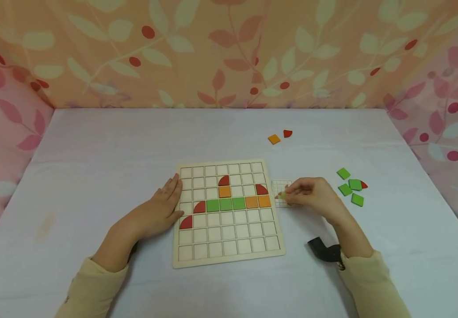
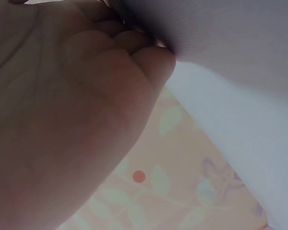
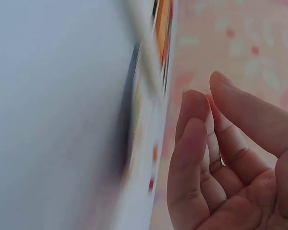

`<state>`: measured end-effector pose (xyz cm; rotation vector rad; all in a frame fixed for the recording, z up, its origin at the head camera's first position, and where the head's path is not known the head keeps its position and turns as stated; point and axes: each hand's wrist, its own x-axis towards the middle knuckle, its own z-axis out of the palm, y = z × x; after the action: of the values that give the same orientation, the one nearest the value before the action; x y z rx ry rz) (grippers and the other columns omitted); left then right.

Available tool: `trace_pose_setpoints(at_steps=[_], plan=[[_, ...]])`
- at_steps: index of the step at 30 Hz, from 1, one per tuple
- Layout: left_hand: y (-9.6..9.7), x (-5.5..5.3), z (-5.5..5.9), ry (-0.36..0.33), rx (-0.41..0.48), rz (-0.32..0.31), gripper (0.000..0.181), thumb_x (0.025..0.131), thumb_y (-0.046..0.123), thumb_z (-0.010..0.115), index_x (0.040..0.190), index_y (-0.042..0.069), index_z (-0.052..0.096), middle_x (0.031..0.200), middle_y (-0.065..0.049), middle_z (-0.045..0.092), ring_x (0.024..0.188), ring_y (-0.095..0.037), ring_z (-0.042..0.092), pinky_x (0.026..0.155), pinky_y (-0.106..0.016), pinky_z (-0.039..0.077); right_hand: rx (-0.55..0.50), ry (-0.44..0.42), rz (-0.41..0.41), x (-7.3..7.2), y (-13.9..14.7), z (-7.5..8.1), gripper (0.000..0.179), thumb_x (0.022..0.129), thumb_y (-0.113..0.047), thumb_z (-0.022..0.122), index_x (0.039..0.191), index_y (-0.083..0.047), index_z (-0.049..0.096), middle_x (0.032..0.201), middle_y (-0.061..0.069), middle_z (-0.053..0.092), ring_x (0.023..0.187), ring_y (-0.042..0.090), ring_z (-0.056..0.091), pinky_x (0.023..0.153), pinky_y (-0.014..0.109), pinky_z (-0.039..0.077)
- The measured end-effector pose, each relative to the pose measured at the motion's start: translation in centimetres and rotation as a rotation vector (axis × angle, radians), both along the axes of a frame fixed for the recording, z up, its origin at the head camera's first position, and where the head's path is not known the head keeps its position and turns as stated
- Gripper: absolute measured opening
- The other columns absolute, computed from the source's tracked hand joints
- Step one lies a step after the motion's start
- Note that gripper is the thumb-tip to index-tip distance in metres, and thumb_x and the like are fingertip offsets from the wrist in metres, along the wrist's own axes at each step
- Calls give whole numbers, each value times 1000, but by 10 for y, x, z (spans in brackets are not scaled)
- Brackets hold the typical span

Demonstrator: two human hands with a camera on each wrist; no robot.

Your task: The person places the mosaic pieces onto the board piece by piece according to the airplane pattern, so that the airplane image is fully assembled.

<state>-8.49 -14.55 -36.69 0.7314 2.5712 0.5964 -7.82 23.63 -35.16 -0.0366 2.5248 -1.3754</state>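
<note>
A pale square grid board [image 1: 229,232] lies on the table. Several red quarter-round tiles [image 1: 200,207], three green square tiles [image 1: 226,204] and three orange square tiles [image 1: 224,191] sit in its cells. Along the board's left edge rests my left hand [image 1: 155,216], fingers extended against the rim. My right hand [image 1: 312,196] is over a small printed grid card [image 1: 280,184] beside the board's right edge, covering part of it. In the right wrist view, its thumb and loosely bent fingers [image 3: 189,158] stand apart with nothing visible between them.
Right of the right hand lie several loose green square tiles [image 1: 357,200] and a partly covered red tile [image 1: 364,184]. Farther back are a loose orange tile [image 1: 274,139] and a red quarter-round tile [image 1: 288,133]. A black curved piece [image 1: 324,251] is at the right wrist. Floral cloth [image 1: 221,53] borders the table.
</note>
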Motion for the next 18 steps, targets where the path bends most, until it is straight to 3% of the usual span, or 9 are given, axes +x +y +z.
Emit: trace_pose_setpoints(at_steps=[4, 7, 12, 18], plan=[[0, -1, -1, -10, 11, -11, 74, 97, 21, 51, 147, -10, 7, 155, -23, -5, 142, -38, -1, 111, -55, 11, 74, 37, -80, 11, 47, -1, 27, 82, -11, 74, 99, 9, 65, 80, 3, 68, 72, 7, 61, 65, 19, 49], [-1, -2, -2, -17, 1, -21, 77, 96, 22, 54, 147, -10, 5, 155, -23, -6, 142, -38, -1, 111, -54, 10, 56, 48, -130, 19, 77, -4, 29, 83, -11, 72, 100, 11, 64, 81, -3, 70, 74, 4, 64, 67, 16, 49], [1, -2, 1, 5, -32, -27, 77, 96, 22, 54, 146, -11, 6, 154, -25, -4, 141, -39, 0, 111, -54, 12, 34, 23, -213, 29, 110, -4, 23, 85, -16, 72, 99, 2, 68, 83, -9, 71, 76, 1, 66, 71, 10, 44], [6, 1, 4, 16, -78, -2, 75, 97, 23, 53, 145, -13, 7, 154, -26, -3, 141, -39, 2, 111, -54, 14, 132, -11, -280, 33, 138, -3, 22, 86, -27, 71, 99, -9, 71, 83, -12, 70, 78, -7, 60, 70, 14, 34]])
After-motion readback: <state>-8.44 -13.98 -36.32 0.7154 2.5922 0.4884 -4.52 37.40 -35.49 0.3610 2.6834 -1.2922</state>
